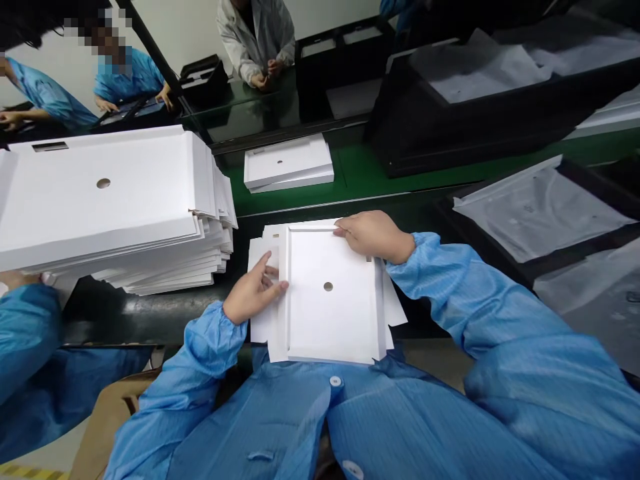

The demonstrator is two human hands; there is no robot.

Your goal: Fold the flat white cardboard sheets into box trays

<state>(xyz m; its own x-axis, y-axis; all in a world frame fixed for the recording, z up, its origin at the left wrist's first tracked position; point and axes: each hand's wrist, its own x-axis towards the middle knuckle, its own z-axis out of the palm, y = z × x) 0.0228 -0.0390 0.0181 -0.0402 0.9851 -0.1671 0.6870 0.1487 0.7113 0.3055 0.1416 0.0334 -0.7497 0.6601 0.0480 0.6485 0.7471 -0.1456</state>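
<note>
Pinching white tray point(327, 327) in right fingers point(349, 225), with left fingers point(261, 267) spread at its side; could slip off surface's point(150, 317) front edge if tugged (overhanging, tbh).

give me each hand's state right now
Left hand: open, at the white tray's left side.
Right hand: on the tray's far edge; whether gripping cannot be told.

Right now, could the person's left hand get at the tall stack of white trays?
Probably yes. The left hand is at the left side of the near white tray, the tall stack stands farther left, and dark bench shows between them, with nothing visibly blocking that gap.
</note>
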